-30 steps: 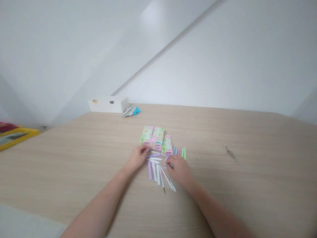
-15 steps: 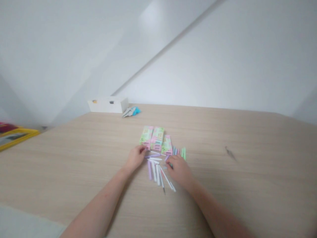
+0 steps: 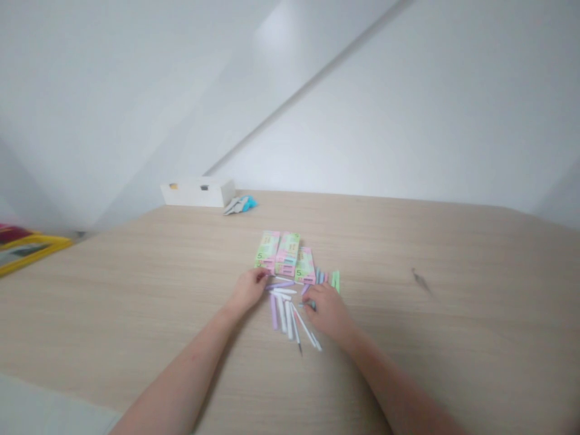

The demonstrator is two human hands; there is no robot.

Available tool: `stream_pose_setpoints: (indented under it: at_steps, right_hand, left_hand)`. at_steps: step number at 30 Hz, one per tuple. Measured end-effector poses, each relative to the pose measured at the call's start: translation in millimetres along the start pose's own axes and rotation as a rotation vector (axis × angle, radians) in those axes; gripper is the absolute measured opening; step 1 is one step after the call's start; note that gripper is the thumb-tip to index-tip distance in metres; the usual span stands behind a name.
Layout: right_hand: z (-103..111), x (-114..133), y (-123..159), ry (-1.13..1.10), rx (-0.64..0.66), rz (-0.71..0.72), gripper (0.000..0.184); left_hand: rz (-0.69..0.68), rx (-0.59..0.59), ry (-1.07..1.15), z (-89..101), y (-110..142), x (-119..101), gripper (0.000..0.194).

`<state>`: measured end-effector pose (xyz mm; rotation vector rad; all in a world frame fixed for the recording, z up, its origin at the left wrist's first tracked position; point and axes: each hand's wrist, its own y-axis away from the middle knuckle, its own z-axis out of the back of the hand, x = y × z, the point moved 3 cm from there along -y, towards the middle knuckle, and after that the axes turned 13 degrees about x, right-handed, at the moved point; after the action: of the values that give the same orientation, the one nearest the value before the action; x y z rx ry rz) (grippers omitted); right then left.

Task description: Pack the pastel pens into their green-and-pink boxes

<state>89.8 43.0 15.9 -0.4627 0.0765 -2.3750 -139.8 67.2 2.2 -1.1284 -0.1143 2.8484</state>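
In the middle of the wooden table point(image 3: 430, 350) lie several slim pens point(image 3: 289, 319), white and purple, loosely spread. One purple pen point(image 3: 283, 284) lies crosswise just below the pink and green boxes point(image 3: 287, 251), which are printed with a 5. My left hand point(image 3: 249, 289) is at the lower left corner of the boxes, its fingertips pinched together beside the pens' left ends. To the right of the pens, my right hand point(image 3: 328, 307) has its fingers curled in, with a bit of light blue at the fingertips. What either hand grips is too small and blurred to name.
Beyond the right hand are small pastel pieces point(image 3: 321, 276) and a green strip point(image 3: 335, 280). A white box point(image 3: 194, 192) and a grey and blue crumpled cloth point(image 3: 241, 205) sit at the back left. A small dark object point(image 3: 420, 279) lies to the right. A yellow-rimmed tray point(image 3: 40, 248) is far left.
My right hand's fingers have shifted slightly, and the light blue bit at their tips shows a little differently. The left hand, boxes and loose pens look almost the same.
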Motion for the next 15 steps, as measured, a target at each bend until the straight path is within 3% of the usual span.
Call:
stream_pose_setpoints:
  at_steps: [15]
  right_hand:
    - [0.1, 2.4, -0.6, 0.025, 0.042, -0.04, 0.006]
  left_hand:
    - [-0.084, -0.004, 0.034, -1.5, 0.2, -2.9, 0.023]
